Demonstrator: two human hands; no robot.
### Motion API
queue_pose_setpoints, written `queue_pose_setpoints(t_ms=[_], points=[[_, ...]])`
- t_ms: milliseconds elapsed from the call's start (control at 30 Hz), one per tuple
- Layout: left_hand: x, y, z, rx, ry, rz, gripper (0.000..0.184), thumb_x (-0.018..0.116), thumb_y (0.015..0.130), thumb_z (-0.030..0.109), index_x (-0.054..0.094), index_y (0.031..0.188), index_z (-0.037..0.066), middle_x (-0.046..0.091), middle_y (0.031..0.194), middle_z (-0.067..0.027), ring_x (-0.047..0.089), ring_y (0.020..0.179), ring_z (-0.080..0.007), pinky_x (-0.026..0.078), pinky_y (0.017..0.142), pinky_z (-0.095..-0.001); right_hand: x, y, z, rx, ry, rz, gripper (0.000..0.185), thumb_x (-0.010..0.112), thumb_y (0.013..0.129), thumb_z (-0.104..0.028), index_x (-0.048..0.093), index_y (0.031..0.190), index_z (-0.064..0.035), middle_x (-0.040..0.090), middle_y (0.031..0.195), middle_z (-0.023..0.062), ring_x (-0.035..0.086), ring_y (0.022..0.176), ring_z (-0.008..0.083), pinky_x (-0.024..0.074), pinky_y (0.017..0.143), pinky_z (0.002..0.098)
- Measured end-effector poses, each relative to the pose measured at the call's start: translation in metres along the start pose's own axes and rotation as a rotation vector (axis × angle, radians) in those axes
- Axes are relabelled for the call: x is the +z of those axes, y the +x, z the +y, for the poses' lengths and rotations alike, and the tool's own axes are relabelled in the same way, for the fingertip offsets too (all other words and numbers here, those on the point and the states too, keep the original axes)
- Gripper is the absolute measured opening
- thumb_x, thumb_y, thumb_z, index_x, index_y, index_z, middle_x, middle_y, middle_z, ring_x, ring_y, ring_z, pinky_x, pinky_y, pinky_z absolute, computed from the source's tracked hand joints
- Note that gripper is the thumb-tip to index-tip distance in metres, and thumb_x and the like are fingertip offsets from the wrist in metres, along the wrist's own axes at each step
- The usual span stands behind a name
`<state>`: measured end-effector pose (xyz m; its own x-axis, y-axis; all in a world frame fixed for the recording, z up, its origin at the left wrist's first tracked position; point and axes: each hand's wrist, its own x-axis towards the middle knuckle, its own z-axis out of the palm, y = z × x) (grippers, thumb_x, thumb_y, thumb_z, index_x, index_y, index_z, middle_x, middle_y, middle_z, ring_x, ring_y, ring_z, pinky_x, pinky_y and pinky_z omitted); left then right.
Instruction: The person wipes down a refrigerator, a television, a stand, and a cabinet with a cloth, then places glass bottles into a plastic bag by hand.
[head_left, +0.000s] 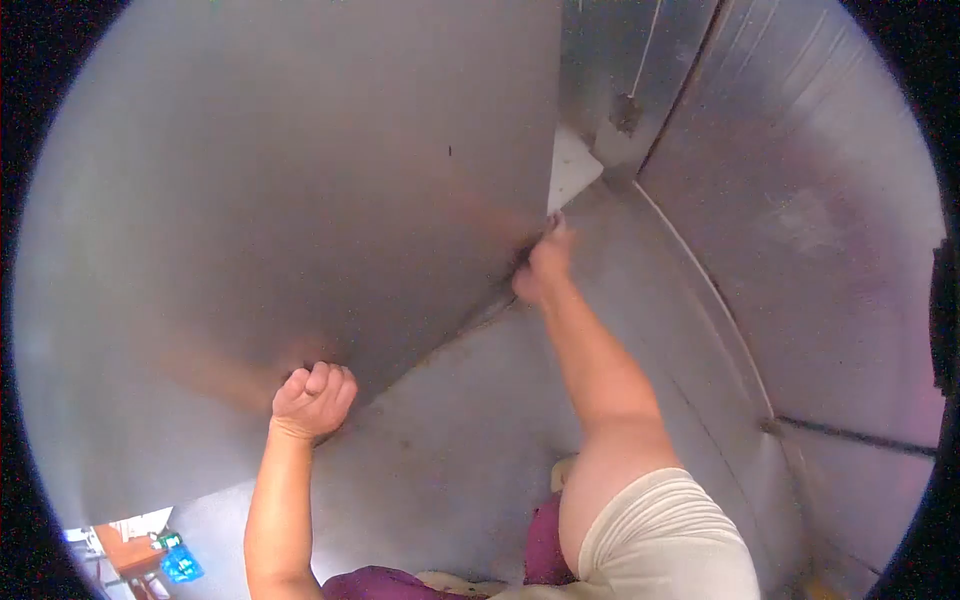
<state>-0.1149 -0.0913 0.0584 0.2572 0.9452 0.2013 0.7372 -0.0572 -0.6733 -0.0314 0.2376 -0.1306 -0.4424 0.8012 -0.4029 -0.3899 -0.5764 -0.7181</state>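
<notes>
A large, smooth grey metal panel point(300, 190) fills the left and middle of the view, with faint reflections of my arms in it. My left hand point(315, 398) is closed in a fist against the panel's lower part. What its curled fingers hold, if anything, is hidden. My right hand point(543, 265) is wrapped round the panel's right edge near its lower corner, slightly blurred. Just beyond that hand, a white flat piece point(573, 170) shows behind the panel's edge.
Grey floor point(450, 440) lies under the panel and around my legs. A metal wall point(810, 220) rises on the right, with a pale seam along its foot. At the lower left are a brown box-like thing point(130, 548) and a blue package point(181, 564).
</notes>
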Motion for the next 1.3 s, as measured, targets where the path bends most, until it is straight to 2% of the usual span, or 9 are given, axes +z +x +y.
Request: queue_pose_setpoints(t_ms=[100, 267, 400, 467, 567, 767, 967, 1167, 1300], points=[[-0.007, -0.003, -0.005, -0.007, -0.014, -0.027, 0.009, 0.055, 0.067, 0.02, 0.055, 0.073, 0.014, 0.052, 0.071, -0.0003, 0.048, 0.08, -0.016, 0.033, 0.068, -0.029, 0.043, -0.048, -0.063, 0.064, -0.023, -0.003, 0.06, 0.034, 0.091, -0.048, 0.038, 0.134, -0.0069, 0.035, 0.139, 0.008, 0.036, 0.121, 0.0243, 0.0295, 0.099, 0.0389], [-0.007, -0.027, -0.004, -0.042, -0.056, 0.014, 0.01, 0.054, 0.066, 0.022, 0.055, 0.071, 0.014, 0.052, 0.07, -0.0002, 0.05, 0.079, -0.0172, 0.038, 0.069, -0.0319, 0.077, -0.076, -0.091, -0.035, 0.001, -0.056, 0.062, 0.046, 0.063, 0.002, 0.046, 0.124, -0.0082, 0.05, 0.11, 0.0097, 0.045, 0.094, 0.0224, 0.039, 0.074, 0.033], [-0.01, -0.036, -0.006, -0.075, -0.181, 0.029, 0.01, 0.054, 0.067, 0.022, 0.055, 0.071, 0.013, 0.052, 0.07, -0.0004, 0.05, 0.078, -0.0177, 0.039, 0.07, -0.033, 0.105, -0.131, -0.113, 0.113, 0.112, -0.208, 0.047, 0.044, 0.066, 0.008, 0.043, 0.109, -0.0131, 0.042, 0.086, 0.0025, 0.042, 0.075, 0.0154, 0.0371, 0.069, 0.0317], [-0.01, -0.04, -0.009, -0.051, -0.198, 0.015, 0.011, 0.055, 0.067, 0.022, 0.056, 0.072, 0.013, 0.053, 0.071, -0.0005, 0.05, 0.078, -0.0179, 0.039, 0.07, -0.0334, 0.105, -0.11, -0.075, 0.005, 0.119, -0.078, 0.015, 0.043, 0.083, -0.011, 0.047, 0.097, -0.0118, 0.045, 0.086, 0.0037, 0.044, 0.078, 0.0157, 0.0378, 0.065, 0.0335], [-0.008, -0.037, -0.011, 0.003, -0.142, -0.034, 0.011, 0.055, 0.068, 0.022, 0.057, 0.073, 0.012, 0.054, 0.072, -0.0008, 0.051, 0.079, -0.018, 0.04, 0.071, -0.0337, 0.073, -0.069, -0.019, -0.03, 0.111, 0.117, 0.035, 0.034, 0.095, -0.04, 0.053, 0.088, -0.0119, 0.049, 0.075, 0.0039, 0.046, 0.066, 0.0144, 0.0387, 0.057, 0.0362], [-0.001, -0.036, -0.004, 0.019, -0.038, -0.003, 0.009, 0.055, 0.07, 0.021, 0.057, 0.072, 0.012, 0.054, 0.071, -0.0009, 0.051, 0.081, -0.0183, 0.039, 0.072, -0.0336, 0.051, -0.08, 0.013, 0.32, -0.083, -0.019, 0.026, 0.039, 0.084, -0.018, 0.046, 0.102, -0.0004, 0.05, 0.09, 0.0118, 0.048, 0.082, 0.0215, 0.0413, 0.069, 0.0356], [0.003, -0.035, -0.001, 0.014, -0.041, 0.015, 0.007, 0.055, 0.069, 0.02, 0.055, 0.07, 0.013, 0.052, 0.07, -0.0011, 0.05, 0.081, -0.0178, 0.038, 0.071, -0.0322, 0.117, -0.146, 0.01, -0.327, -0.886, 0.065, 0.044, 0.043, 0.073, 0.004, 0.039, 0.116, 0.0111, 0.05, 0.105, 0.0197, 0.049, 0.099, 0.0287, 0.0439, 0.082, 0.035], [-0.004, -0.033, -0.004, 0.004, -0.056, 0.027, 0.005, 0.056, 0.068, 0.017, 0.053, 0.067, 0.013, 0.051, 0.068, -0.0013, 0.049, 0.079, -0.0168, 0.037, 0.069, -0.0305, 0.04, -0.076, -0.007, 0.087, -0.092, -0.009, 0.056, 0.035, 0.071, 0.011, 0.032, 0.127, 0.0005, 0.034, 0.127, 0.0145, 0.036, 0.116, 0.0261, 0.0326, 0.095, 0.034], [-0.004, -0.033, -0.002, 0.003, -0.053, -0.01, 0.008, 0.055, 0.069, 0.019, 0.057, 0.073, 0.012, 0.054, 0.072, -0.0012, 0.05, 0.081, -0.0181, 0.039, 0.07, -0.0328, 0.06, -0.077, -0.01, -0.293, -0.353, 0.059, 0.067, 0.031, 0.07, 0.016, 0.027, 0.134, -0.0066, 0.023, 0.142, 0.011, 0.026, 0.127, 0.0244, 0.0251, 0.104, 0.0334]])
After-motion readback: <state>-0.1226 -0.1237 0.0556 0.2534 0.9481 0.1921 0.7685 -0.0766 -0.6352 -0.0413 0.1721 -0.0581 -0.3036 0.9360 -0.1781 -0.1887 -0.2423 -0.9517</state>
